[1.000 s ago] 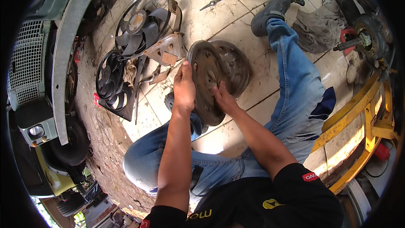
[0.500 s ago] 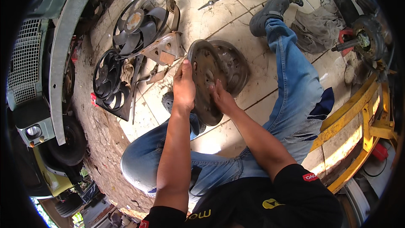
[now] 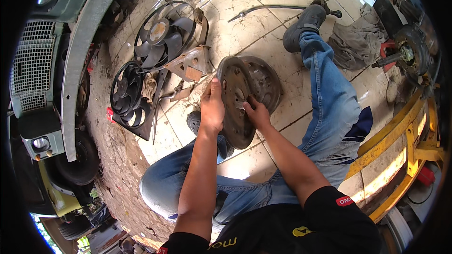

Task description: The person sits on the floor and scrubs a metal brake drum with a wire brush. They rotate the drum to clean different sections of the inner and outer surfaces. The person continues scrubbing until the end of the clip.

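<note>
A grimy, round metal wheel cover (image 3: pixel 230 82) stands tilted on its edge between my legs. My left hand (image 3: pixel 212 108) is closed on its left rim, thumb lying along the edge. At the right side my right hand (image 3: pixel 257 114) is closed on the cover, its thumb on the face near the centre hole; some of its fingers are hidden. Just behind, a second grimy wheel cover (image 3: pixel 269 83) lies on the tiles, partly hidden by the first.
Two black radiator fans (image 3: pixel 165 40) and a rusty metal bracket (image 3: pixel 190 63) lie at the left. A black cable (image 3: pixel 268 7) and a grey rag (image 3: pixel 355 40) are farther off. Yellow metal frame (image 3: pixel 391 136) stands right; a vehicle front with a grille (image 3: pixel 33 59) stands left.
The fingers of my right hand, more spread before, have curled in against the wheel cover. The whole scene sits slightly lower and farther right in view.
</note>
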Available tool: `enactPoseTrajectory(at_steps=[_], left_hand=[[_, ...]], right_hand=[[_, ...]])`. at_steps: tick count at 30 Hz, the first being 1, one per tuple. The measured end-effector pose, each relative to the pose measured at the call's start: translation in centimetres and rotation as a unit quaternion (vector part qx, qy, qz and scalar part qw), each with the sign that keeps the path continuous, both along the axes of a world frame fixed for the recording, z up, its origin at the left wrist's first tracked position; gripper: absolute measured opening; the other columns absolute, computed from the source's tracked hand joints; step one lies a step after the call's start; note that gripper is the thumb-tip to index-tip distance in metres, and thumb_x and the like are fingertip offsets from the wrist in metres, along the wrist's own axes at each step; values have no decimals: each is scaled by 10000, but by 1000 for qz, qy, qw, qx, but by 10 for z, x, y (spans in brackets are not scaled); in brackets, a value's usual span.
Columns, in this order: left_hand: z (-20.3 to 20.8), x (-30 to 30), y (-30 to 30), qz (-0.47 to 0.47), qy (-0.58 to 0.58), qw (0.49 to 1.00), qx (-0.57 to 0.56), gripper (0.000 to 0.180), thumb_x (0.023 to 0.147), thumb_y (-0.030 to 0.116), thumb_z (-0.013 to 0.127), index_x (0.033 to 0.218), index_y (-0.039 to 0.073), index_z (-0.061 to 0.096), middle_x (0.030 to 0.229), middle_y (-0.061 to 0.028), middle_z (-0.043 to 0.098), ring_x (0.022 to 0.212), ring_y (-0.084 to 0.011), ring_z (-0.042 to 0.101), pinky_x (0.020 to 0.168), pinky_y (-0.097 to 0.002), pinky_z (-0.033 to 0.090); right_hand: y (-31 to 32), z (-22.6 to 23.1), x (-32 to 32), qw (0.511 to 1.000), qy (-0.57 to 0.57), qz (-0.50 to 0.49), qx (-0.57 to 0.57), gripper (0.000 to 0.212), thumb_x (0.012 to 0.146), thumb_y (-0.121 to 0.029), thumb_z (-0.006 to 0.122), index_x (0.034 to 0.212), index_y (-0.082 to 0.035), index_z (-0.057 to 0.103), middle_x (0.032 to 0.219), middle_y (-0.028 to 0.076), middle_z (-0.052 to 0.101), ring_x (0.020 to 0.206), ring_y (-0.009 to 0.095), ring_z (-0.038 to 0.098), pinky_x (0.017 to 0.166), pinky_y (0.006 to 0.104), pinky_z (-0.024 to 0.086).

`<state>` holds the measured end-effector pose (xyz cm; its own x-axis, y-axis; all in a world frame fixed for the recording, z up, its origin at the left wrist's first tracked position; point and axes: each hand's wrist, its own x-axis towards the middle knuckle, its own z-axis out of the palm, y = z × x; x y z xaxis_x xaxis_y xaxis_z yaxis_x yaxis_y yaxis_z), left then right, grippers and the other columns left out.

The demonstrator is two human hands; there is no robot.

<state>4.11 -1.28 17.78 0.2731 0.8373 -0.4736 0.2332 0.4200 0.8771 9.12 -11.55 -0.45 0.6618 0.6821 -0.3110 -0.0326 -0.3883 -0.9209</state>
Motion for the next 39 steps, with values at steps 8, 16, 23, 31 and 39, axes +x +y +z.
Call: enactPoseTrajectory(at_steps=[8,16,23,31,39], left_hand=[[-9,-5,2,-5,-36,999,7,510,1032,397,456,1211,-62,587,1124,-114,641,996,-167,574,892,-293,466],[-4,-8,3,3,-14,1000,11,535,1026,414,463,1221,-70,580,1146,-130,638,1029,-173,571,916,-296,454],[-9,-6,2,14,-26,1000,9,540,1028,418,452,1214,-71,587,1145,-136,639,1027,-181,577,927,-300,451],[-1,-1,0,4,-30,999,16,527,1029,412,458,1215,-62,594,1138,-120,642,1026,-168,578,921,-298,459],[-16,-11,4,-1,-41,999,25,529,1026,421,463,1208,-55,606,1115,-113,651,1009,-164,573,906,-298,455]], right_hand=[[3,12,-3,998,-54,-2,-19,362,973,-242,477,1189,13,617,1173,261,618,1102,428,575,935,448,460],[3,7,-15,997,67,45,-13,548,1017,-329,426,1419,40,373,1389,289,460,1349,402,388,1096,397,350],[4,0,-16,984,154,84,-6,764,1020,-467,351,1472,123,172,1552,308,159,1475,373,122,1198,371,109],[1,-17,-20,982,167,85,8,815,1012,-524,314,1487,113,130,1569,299,109,1487,363,67,1203,366,69],[-1,-11,-11,978,155,130,-53,820,1008,-537,326,1495,93,133,1575,283,113,1484,354,104,1197,366,115]])
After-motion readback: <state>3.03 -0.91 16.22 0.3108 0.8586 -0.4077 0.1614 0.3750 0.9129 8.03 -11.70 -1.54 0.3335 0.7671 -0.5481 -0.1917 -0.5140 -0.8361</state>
